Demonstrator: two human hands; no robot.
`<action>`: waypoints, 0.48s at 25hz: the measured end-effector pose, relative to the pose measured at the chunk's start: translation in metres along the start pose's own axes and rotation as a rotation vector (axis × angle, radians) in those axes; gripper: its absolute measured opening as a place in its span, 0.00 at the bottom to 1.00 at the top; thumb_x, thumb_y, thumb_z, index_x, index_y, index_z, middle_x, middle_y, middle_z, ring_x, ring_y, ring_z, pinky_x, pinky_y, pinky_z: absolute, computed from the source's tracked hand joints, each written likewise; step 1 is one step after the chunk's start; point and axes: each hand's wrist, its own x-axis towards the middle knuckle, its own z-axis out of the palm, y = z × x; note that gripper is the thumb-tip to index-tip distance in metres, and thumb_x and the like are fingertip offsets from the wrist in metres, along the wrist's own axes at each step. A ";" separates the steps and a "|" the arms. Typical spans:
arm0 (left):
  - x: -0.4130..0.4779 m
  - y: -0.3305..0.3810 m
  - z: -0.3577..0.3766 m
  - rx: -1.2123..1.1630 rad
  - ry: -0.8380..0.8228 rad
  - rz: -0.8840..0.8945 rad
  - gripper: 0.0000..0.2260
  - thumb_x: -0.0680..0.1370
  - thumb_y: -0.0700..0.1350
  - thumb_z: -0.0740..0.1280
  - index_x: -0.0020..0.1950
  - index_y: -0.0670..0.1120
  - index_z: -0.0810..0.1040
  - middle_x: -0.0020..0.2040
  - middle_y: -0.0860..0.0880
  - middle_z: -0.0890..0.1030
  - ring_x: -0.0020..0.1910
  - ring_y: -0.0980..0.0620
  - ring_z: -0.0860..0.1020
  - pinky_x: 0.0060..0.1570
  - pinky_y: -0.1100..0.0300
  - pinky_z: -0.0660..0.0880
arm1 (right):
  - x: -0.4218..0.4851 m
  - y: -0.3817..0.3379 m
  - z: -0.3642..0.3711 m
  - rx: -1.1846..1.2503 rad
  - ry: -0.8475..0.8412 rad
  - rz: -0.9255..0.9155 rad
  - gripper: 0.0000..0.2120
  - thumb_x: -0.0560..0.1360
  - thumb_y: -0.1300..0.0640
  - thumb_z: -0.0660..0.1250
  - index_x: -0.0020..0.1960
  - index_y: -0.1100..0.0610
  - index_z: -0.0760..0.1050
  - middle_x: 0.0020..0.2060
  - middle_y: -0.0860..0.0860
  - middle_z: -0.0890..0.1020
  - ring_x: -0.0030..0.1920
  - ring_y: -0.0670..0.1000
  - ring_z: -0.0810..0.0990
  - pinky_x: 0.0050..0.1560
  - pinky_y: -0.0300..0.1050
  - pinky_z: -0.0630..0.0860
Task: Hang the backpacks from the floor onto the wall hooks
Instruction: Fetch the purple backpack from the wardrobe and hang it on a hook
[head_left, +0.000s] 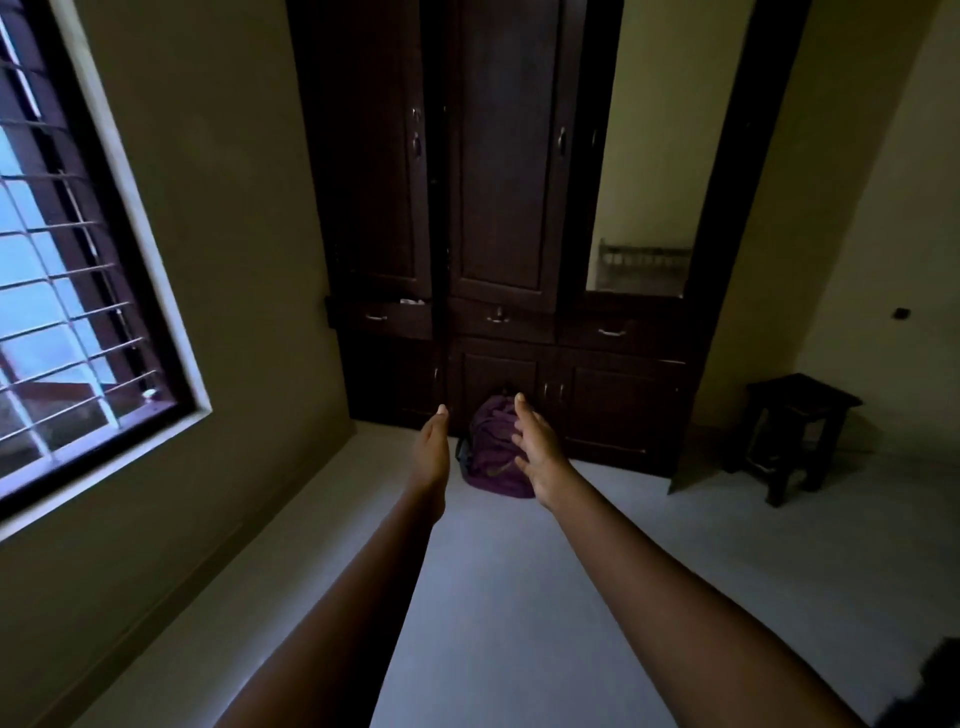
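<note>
Both bare forearms stretched out over pale floor (519, 597), empty-handed. Left hand (434, 449) edge-on, fingers pressed together and straight. Right hand (537, 457) with fingers loosely spread, palm turned inward. Purple backpack (491, 447) slumped on the floor beyond them, right up against the dark wooden wardrobe (498, 208). Barred window (62, 291) on the left wall, small dark stool (795, 431) off right.

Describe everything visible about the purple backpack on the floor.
The purple backpack looks like soft fabric, slumped and creased, with a darker loop showing at its top. It sits upright on the pale floor, against the base of the dark wooden wardrobe. The right hand overlaps it in view, fingers spread; contact is unclear. The left hand is beside it, apart.
</note>
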 end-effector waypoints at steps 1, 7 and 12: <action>0.031 -0.001 0.005 -0.006 0.002 -0.005 0.23 0.81 0.53 0.52 0.73 0.44 0.63 0.75 0.44 0.64 0.74 0.47 0.61 0.72 0.54 0.57 | 0.030 -0.003 0.002 0.009 0.001 0.001 0.27 0.79 0.44 0.54 0.74 0.55 0.60 0.74 0.55 0.64 0.74 0.54 0.62 0.72 0.51 0.59; 0.253 -0.013 0.033 0.005 0.002 -0.080 0.22 0.81 0.52 0.53 0.73 0.44 0.63 0.74 0.43 0.65 0.73 0.46 0.63 0.67 0.56 0.60 | 0.253 -0.011 0.021 0.019 0.042 0.081 0.28 0.79 0.43 0.54 0.74 0.55 0.58 0.75 0.54 0.62 0.74 0.55 0.62 0.72 0.51 0.60; 0.385 -0.031 0.058 0.038 -0.017 -0.161 0.21 0.81 0.51 0.53 0.72 0.43 0.64 0.73 0.42 0.67 0.72 0.45 0.65 0.59 0.61 0.61 | 0.390 0.000 0.025 -0.018 0.061 0.136 0.27 0.79 0.43 0.55 0.74 0.54 0.60 0.74 0.53 0.64 0.73 0.55 0.63 0.71 0.51 0.61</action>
